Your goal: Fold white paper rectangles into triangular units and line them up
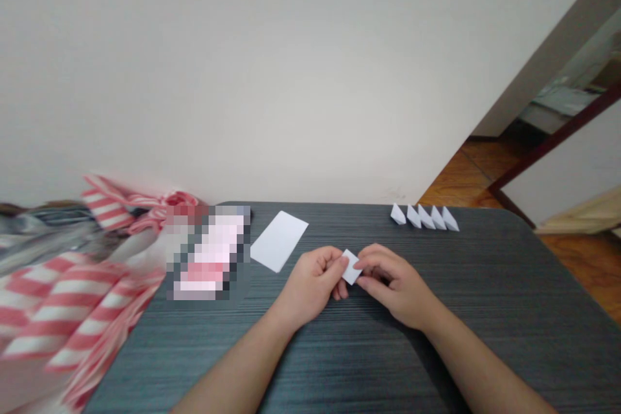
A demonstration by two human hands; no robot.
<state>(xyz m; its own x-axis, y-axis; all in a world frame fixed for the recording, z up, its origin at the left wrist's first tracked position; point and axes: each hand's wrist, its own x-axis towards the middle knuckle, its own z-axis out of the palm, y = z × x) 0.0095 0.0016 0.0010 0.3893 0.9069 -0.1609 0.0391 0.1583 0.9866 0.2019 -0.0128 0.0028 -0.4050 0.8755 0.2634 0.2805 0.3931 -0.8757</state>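
Between my two hands is a small white folded paper [351,268], held just over the dark table. My left hand [315,278] pinches its left corner, thumb on top and fingers curled beneath. On the opposite side, my right hand [395,281] grips the right edge between thumb and fingertips. Left of my hands lies a white rectangular sheet or stack of paper [280,241]. Several folded white paper pieces [425,217] with pointed tops stand in a row near the table's back edge, to the right.
The dark wood-grain table [485,284] meets a pale wall [301,77] at the back. A pixelated flat object [213,249] lies at its left side. Red-and-white striped cloth [63,310] is heaped beyond the left edge. Wooden floor [451,174] shows at right.
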